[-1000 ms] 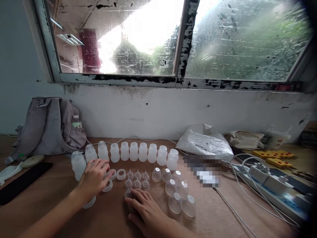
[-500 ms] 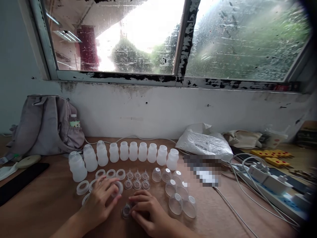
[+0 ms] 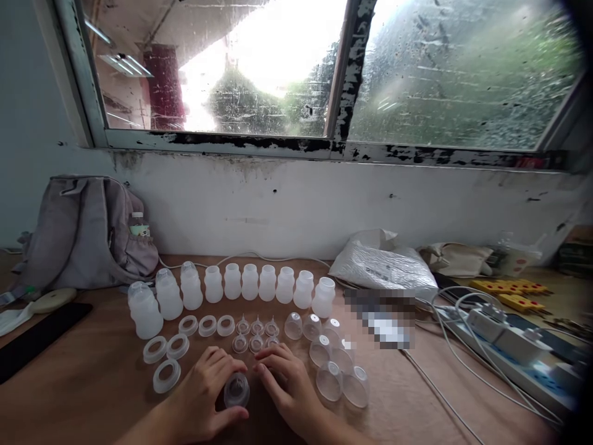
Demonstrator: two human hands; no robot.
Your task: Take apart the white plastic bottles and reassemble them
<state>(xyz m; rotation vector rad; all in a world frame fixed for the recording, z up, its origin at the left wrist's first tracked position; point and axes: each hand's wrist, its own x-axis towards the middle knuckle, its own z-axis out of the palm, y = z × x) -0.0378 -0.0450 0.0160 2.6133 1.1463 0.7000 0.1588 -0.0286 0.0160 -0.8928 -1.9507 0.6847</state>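
My left hand [image 3: 208, 390] has its thumb and fingers curved round a translucent collar ring [image 3: 237, 402], which sits on the table around a clear teat [image 3: 237, 384]. To the right of it, my right hand [image 3: 291, 382] hovers low with its fingers apart and nothing in them. Its fingertips are close to two rows of clear teats [image 3: 256, 343]; they partly cover one in the near row. Further left lie several loose collar rings [image 3: 167, 376]. On the right stand several clear dome caps [image 3: 328, 382].
White frosted baby bottles [image 3: 249, 283] form a curved row behind, with several capped ones [image 3: 169, 295] at its left end. A grey backpack [image 3: 88, 228] is at the left. A silver bag [image 3: 384, 266], cables and a power strip [image 3: 504, 349] occupy the right.
My left hand has brought a collar ring toward me and right, over the teat on the table. My right hand has let go of that teat and moved slightly away.
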